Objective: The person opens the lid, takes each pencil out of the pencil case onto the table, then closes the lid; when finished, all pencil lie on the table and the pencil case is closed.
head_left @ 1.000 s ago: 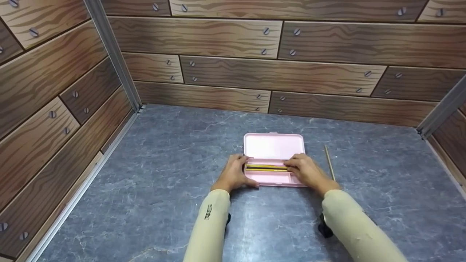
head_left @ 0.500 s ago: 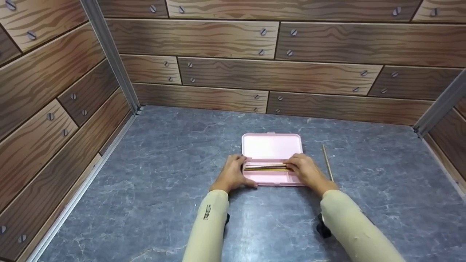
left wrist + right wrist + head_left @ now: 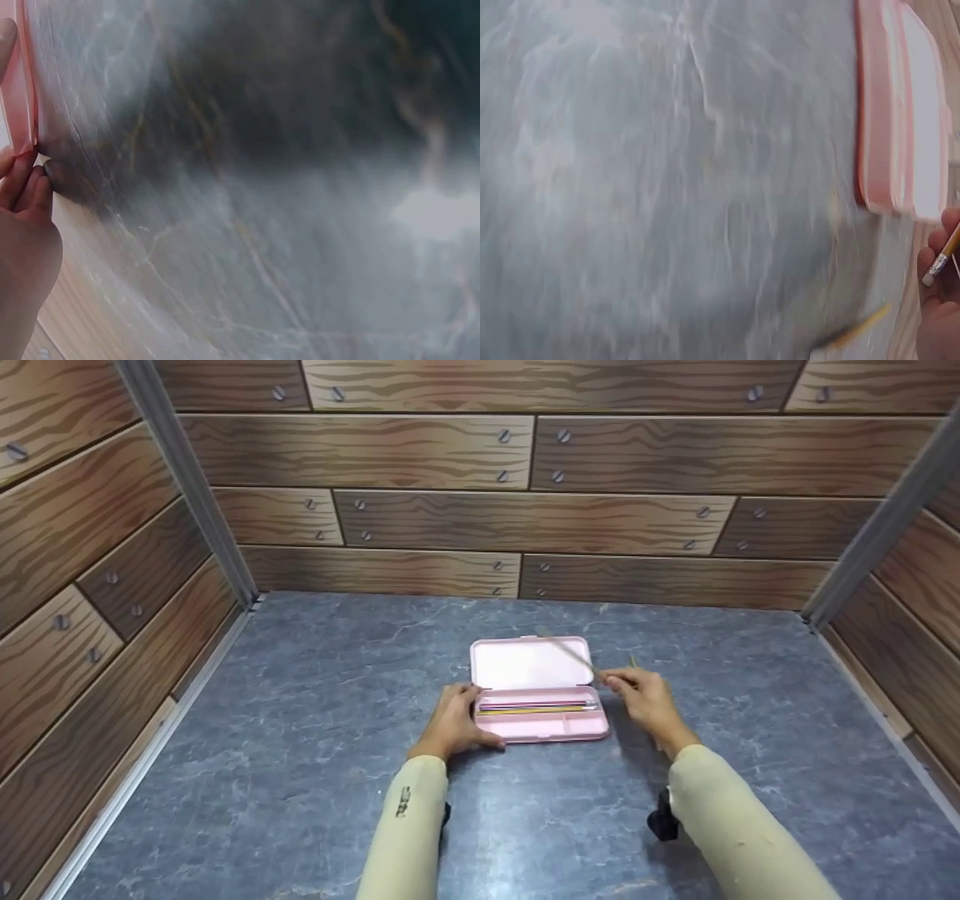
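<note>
A pink pencil case (image 3: 517, 727) stands open on the grey marbled table, its lid (image 3: 517, 666) tipped back. Several pencils (image 3: 536, 708), purple and yellow among them, lie in its long rear compartment. My left hand (image 3: 452, 725) grips the case's left end, thumb at the front edge, fingers towards the hinge. Just right of the case, my right hand (image 3: 646, 701) pinches a pencil (image 3: 946, 253) with a white eraser; in the head view it slants up and left across the lid, blurred. Another yellow pencil (image 3: 855, 328) lies on the table, mostly hidden behind that hand in the head view.
Wood-patterned panels (image 3: 420, 517) wall in the back and both sides, joined by grey metal corner posts (image 3: 191, 480). A black device (image 3: 663, 819) sits under my right wrist.
My right hand has risen from the case's rear compartment and moved right, carrying a pencil that slants over the lid. My left hand keeps its hold. The head view has shifted slightly.
</note>
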Tool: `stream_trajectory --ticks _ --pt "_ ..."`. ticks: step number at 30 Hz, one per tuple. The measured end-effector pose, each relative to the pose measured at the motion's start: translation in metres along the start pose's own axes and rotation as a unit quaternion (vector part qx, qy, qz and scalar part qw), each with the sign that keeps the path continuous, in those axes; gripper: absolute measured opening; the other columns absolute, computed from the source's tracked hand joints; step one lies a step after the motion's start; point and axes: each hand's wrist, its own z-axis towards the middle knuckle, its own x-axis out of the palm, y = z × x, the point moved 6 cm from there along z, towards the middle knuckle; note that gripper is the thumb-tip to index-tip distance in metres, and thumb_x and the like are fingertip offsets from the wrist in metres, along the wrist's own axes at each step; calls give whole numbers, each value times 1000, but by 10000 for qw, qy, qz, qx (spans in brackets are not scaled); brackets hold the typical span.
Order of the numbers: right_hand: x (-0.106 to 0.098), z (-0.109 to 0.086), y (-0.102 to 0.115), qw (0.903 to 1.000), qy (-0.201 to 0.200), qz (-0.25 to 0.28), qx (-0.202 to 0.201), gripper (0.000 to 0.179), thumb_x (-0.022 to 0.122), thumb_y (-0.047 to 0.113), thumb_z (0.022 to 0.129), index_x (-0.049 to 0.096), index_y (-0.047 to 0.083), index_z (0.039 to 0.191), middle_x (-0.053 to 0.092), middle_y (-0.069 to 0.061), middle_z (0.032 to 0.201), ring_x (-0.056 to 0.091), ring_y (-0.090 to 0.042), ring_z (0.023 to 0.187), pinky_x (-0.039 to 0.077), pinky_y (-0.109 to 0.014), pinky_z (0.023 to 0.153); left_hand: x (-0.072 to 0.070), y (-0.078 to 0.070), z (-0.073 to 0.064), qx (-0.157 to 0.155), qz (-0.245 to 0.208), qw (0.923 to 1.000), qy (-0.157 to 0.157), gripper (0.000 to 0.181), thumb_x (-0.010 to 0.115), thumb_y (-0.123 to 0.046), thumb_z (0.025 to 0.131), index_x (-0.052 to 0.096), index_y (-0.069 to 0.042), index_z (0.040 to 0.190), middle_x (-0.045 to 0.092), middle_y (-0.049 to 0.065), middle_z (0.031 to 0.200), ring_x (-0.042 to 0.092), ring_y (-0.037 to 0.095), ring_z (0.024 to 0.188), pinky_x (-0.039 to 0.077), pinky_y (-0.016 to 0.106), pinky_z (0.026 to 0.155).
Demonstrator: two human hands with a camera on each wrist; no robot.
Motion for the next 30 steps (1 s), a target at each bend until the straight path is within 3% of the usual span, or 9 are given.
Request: stream_trajectory --ticks 4,11,13,16,20,24,30 --pt "-21 0 -12 9956 -256 617 654 23 60 2 99 69 -12 115 74 -20 98 59 4 74 51 -12 69 -6 7 -3 -60 -48 10000 -63 96 99 -34 58 58 -7 141 50 15 144 44 31 135 38 45 117" --pt "-54 -12 -33 9871 -786 913 1051 28 58 3 100 64 -16 120 71 1 83 61 7 68 56 -14 69 -11 13 -7 5 -96 9999 -129 95 99 -33 57 59 -6 139 51 16 143 44 32 134 39 46 116" --pt "-61 -16 -38 9865 -863 785 1146 29 58 4 101 64 -16 120 70 1 82 61 7 68 56 -14 69 -12 12 -7 42 -106 9998 -144 95 99 -33 57 59 -6 139 51 16 142 44 32 134 39 47 116" --pt "-67 -23 -44 9875 -850 273 1298 29 59 9 101 66 -13 120 71 -11 88 58 8 69 53 -12 67 -10 9 -6 85 -87 9998 -125 96 99 -34 58 58 -5 139 51 16 142 44 32 133 39 47 116" --pt "-69 -31 -51 9853 -746 -570 1424 29 59 11 101 67 -11 117 70 -26 103 61 -12 80 47 -18 72 -6 4 -5 147 -20 9999 -80 95 99 -34 58 59 -6 139 53 15 140 45 31 131 40 46 115" --pt "-70 -41 -57 9784 -764 -1099 1574 28 60 11 99 69 -11 112 69 -29 108 63 -37 96 47 -34 81 0 -5 -4 246 -13 9997 -44 94 99 -34 58 59 -6 138 53 15 138 45 31 129 41 46 114" --pt "-59 -45 -62 9694 -563 -1391 1942 29 61 14 97 70 -9 111 71 -27 106 65 -42 100 50 -46 86 0 -4 -4 222 -52 9997 -11 94 99 -33 58 59 -7 139 51 16 141 44 31 131 40 46 115"
